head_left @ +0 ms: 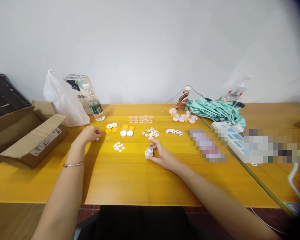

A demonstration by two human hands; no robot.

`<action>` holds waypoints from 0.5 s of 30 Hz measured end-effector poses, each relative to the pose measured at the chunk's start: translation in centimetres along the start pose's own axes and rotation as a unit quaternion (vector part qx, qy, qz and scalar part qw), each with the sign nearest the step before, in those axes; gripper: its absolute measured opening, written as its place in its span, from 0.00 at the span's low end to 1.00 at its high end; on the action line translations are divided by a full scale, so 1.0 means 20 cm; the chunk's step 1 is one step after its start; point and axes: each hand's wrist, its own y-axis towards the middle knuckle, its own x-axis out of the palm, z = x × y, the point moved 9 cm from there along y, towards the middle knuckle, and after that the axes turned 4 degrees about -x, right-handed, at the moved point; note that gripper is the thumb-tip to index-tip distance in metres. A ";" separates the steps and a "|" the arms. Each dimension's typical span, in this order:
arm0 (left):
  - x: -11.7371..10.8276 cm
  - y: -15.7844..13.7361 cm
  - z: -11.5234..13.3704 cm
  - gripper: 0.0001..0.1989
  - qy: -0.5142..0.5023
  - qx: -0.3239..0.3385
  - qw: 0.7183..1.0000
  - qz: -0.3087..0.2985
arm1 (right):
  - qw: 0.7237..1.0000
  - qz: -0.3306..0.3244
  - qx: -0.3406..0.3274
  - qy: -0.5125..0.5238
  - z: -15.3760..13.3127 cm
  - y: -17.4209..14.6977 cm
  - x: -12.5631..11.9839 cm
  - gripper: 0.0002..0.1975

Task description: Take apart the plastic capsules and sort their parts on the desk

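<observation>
My left hand [91,133] reaches over the left side of the table, its fingers bent and drawn together. A small white piece [97,138] shows at or just beneath the fingertips; what they grip is partly hidden. With thumb and fingers around it, my right hand [160,152] holds a small clear round container [149,152] on the table. Between the hands lie small white discs [118,147]. Farther back are white rings [127,133], yellow rings [128,127], white cut-out pieces [152,133], small white toothed parts [174,132] and a row of clear peach-tinted cylinders [141,119].
An open cardboard box [47,143], a white plastic bag [62,100] and a water bottle [97,108] stand left. At the back right are a brown drink bottle [183,99], several orange-and-clear assembled pieces [182,117], teal fabric [212,110] and a power strip [230,136].
</observation>
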 end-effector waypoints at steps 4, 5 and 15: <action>-0.11 -0.01 0.06 0.09 0.013 0.027 0.996 0.089 | 1.000 0.019 0.001 -0.007 0.04 0.01 -0.02 0.38; -0.14 -0.03 0.12 0.10 0.004 0.057 0.990 0.127 | 1.000 0.020 -0.004 -0.018 0.04 0.01 -0.02 0.36; -0.05 -0.53 1.07 0.14 -0.191 0.426 0.881 0.079 | 0.997 -0.018 -0.037 -0.071 0.02 0.04 -0.01 0.17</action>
